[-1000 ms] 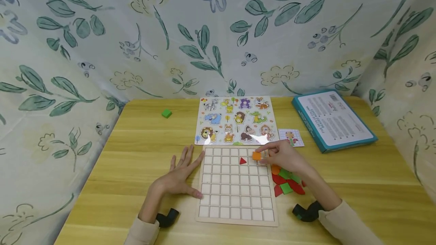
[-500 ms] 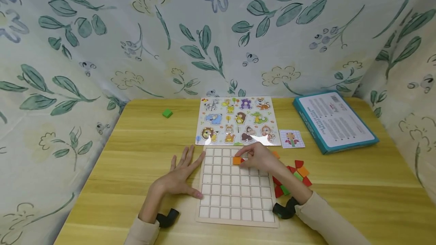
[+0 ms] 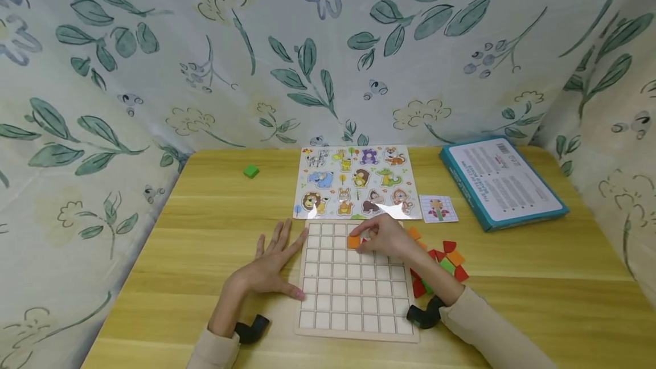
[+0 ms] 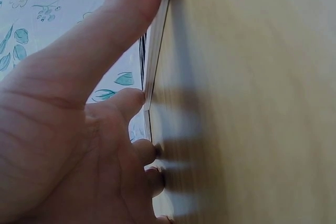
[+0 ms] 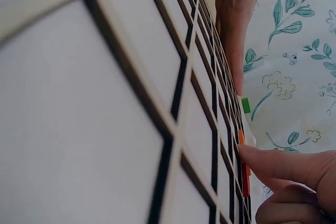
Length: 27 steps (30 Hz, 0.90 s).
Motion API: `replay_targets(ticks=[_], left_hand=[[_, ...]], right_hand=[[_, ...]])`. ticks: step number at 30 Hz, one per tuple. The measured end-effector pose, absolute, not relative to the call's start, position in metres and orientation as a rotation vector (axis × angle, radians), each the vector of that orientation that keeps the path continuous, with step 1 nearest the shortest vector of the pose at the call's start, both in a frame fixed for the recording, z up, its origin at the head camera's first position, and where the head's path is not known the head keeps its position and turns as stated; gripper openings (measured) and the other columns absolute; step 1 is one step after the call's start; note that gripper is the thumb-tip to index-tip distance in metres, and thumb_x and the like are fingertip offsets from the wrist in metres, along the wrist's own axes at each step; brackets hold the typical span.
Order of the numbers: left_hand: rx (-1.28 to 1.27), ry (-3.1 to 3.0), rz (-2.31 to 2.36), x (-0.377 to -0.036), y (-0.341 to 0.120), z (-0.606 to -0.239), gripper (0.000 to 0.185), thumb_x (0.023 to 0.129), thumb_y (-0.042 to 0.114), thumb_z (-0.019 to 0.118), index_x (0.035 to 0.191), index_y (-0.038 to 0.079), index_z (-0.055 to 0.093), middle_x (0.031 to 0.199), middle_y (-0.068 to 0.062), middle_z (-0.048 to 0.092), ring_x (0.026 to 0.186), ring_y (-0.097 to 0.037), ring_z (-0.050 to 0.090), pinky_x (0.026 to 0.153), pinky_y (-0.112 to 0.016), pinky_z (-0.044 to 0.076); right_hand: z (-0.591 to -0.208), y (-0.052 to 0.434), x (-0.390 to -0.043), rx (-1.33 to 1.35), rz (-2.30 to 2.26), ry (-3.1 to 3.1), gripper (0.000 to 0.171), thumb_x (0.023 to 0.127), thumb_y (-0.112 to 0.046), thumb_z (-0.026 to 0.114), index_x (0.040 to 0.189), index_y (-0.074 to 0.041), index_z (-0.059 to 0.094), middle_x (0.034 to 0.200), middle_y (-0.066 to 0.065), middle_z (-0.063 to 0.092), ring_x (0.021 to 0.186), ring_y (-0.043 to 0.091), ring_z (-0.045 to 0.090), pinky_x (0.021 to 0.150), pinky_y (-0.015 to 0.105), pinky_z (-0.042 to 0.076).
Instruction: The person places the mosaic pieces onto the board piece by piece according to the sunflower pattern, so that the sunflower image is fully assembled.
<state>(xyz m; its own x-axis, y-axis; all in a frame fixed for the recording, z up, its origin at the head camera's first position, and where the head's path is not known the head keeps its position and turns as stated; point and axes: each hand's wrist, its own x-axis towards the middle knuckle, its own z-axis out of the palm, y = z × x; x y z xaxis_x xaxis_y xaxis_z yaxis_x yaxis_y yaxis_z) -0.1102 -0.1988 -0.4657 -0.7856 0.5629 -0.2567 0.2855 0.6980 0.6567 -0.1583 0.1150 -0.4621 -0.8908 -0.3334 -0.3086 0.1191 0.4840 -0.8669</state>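
Early in the filling of the pale wooden grid board (image 3: 353, 278): only a small red triangle piece (image 3: 365, 240) seated in a cell of the second row, half hidden behind the right hand (image 3: 385, 238); nearly every other cell bare. Small orange square tile (image 3: 353, 241) pinched at the right fingertips, held at the second row just left of the red triangle, touching or just above the board surface; seated in its cell or not, cannot tell. Same orange tile (image 5: 241, 137) seen edge-on from the right wrist, under the fingertip. Left to place: a loose heap of red, green and orange pieces (image 3: 445, 261) on the light wooden tabletop (image 3: 538, 278) just right of the board, plus one stray green block (image 3: 250, 171) well apart at the far left.

Left hand (image 3: 271, 263) flat and spread, palm down on the tabletop, fingers straight and pressed against the board's left edge, thumb lying across its lower left corner region. Right forearm angled in from the lower right, crossing the board's right edge, fingers curled onto the tile.

Beyond the board: an animal peg puzzle (image 3: 353, 181), a small pattern card (image 3: 438, 208), a teal box (image 3: 502, 181).
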Motion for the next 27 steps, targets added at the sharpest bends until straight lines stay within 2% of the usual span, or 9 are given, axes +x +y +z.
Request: replay_targets(ticks=[10,14,21,27], left_hand=[[0.606,2.496,0.729,-0.11,-0.195,-0.463,0.133,0.072,0.049,0.091,0.168,0.019,0.004,0.168,-0.022,-0.028,0.156,-0.044,-0.027,0.118,-0.074,-0.02],[0.606,2.492,0.741,-0.11,-0.195,-0.461,0.132,0.072,0.048,0.091,0.168,0.018,0.005,0.169,-0.023,-0.027,0.156,-0.044,-0.027,0.118,-0.074,-0.021],[0.6,2.493,0.727,-0.11,-0.196,-0.462,0.132,0.072,0.05,0.09,0.167,0.02,0.004,0.169,-0.021,-0.028,0.156,-0.043,-0.028,0.118,-0.074,-0.021],[0.609,2.49,0.741,-0.109,-0.196,-0.464,0.132,0.072,0.049,0.09,0.167,0.02,0.004,0.169,-0.022,-0.028,0.156,-0.044,-0.028,0.118,-0.074,-0.021]], right_hand=[[-0.463,0.114,-0.157,-0.125,-1.411,2.289,0.025,0.077,-0.005,0.089,0.1,-0.013,0.084,0.051,-0.006,0.031,0.049,0.011,0.024,0.049,0.023,0.022],[-0.461,0.12,-0.155,-0.17,-1.422,2.288,0.025,0.08,-0.008,0.088,0.104,-0.011,0.083,0.053,-0.005,0.031,0.052,0.012,0.024,0.051,0.023,0.022],[-0.452,0.159,-0.152,-0.158,-1.4,2.353,0.024,0.09,-0.017,0.08,0.114,-0.009,0.08,0.057,-0.003,0.029,0.054,0.014,0.027,0.052,0.025,0.027],[-0.45,0.197,-0.149,-0.058,-1.331,2.43,0.027,0.092,-0.025,0.079,0.116,-0.011,0.08,0.06,-0.003,0.031,0.056,0.015,0.033,0.051,0.025,0.025]])
